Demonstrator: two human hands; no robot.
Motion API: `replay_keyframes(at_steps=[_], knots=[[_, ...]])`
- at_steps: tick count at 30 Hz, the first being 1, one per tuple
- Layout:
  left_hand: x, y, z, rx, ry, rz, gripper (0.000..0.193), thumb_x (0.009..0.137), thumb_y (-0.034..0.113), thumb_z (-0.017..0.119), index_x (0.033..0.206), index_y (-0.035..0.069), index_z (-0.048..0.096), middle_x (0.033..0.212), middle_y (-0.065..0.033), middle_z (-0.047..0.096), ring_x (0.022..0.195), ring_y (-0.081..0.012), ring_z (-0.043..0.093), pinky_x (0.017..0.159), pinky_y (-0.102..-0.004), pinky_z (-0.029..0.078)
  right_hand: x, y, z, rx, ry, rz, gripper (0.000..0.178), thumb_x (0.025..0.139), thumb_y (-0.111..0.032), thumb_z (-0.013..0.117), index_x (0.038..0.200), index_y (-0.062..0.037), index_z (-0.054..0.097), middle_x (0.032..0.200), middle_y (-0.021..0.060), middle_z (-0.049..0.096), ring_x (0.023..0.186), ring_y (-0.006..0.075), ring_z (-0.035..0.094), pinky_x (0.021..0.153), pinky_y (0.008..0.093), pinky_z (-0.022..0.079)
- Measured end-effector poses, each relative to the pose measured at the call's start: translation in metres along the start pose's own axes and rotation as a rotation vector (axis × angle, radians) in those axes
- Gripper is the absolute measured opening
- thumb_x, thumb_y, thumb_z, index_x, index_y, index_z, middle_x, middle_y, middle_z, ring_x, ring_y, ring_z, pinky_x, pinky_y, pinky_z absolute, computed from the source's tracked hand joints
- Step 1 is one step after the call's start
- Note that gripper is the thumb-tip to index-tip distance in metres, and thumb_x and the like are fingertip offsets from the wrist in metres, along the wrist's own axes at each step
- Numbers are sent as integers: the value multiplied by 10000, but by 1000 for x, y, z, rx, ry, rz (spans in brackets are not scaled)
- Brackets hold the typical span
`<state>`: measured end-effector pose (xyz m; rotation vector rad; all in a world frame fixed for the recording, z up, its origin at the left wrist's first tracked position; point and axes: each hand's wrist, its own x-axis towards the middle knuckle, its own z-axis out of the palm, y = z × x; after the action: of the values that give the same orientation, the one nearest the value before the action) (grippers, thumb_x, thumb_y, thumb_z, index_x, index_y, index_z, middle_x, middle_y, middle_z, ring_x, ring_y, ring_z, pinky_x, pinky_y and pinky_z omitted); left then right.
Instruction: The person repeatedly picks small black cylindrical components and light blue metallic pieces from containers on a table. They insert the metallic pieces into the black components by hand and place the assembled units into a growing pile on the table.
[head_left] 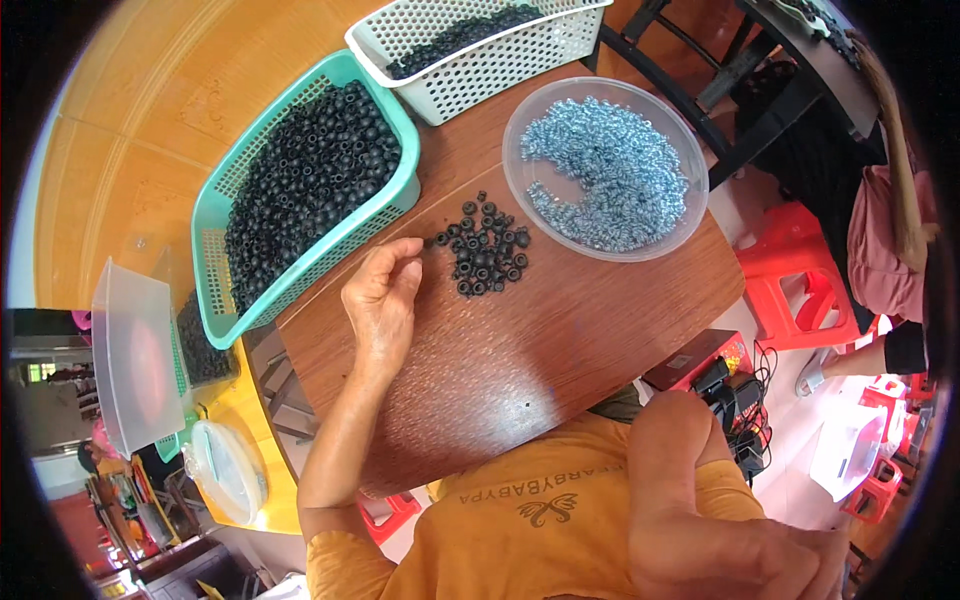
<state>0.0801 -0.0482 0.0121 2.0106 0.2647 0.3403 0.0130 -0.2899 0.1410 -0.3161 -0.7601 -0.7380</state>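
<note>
My left hand (383, 297) lies on the brown table (560, 340), thumb and forefinger pinched on a small black rubber ring (430, 241) at the left edge of a loose pile of black rings (487, 250). A clear round bowl (520, 120) holding small silvery-blue metal pieces (610, 170) stands just beyond the pile to the right. My right hand (800, 565) hangs low at the bottom right beside my orange shirt, away from the table; its fingers are cut off by the frame edge.
A teal basket (215, 215) full of black rings sits at the table's left edge, with a white basket (480, 75) of rings behind it. Red stools (800, 280) and another person (885, 240) are on the right. A clear plastic tub (135, 355) stands at the left.
</note>
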Motion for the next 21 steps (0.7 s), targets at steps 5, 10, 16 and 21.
replay_keyframes(at_steps=[5,10,16,21], knots=[[-5,-10,1,244,101,203,201,755,-53,612,945,8,636,858,-76,630,766,-165,586,702,-268,475,-1,16,-7,36,-78,84,148,824,-70,561,955,-11,593,890,79,553,800,158,515,601,252,463],[11,-7,10,427,128,495,291,669,-63,658,946,20,628,887,-84,638,813,-252,582,724,-330,469,-6,14,-14,-41,-166,147,148,786,-49,574,928,-18,597,869,77,557,775,176,523,591,266,455],[28,-18,21,608,48,618,271,623,-23,685,873,64,632,812,-49,621,792,-232,542,765,-373,387,-9,11,-23,-220,-338,188,156,740,-23,590,896,-27,602,842,75,563,746,199,533,579,283,446],[37,-29,23,657,22,720,263,613,-22,682,856,62,628,784,-57,607,742,-242,530,725,-387,380,-6,14,-49,-759,-661,177,170,702,-1,603,869,-34,606,820,73,567,721,217,541,568,296,439]])
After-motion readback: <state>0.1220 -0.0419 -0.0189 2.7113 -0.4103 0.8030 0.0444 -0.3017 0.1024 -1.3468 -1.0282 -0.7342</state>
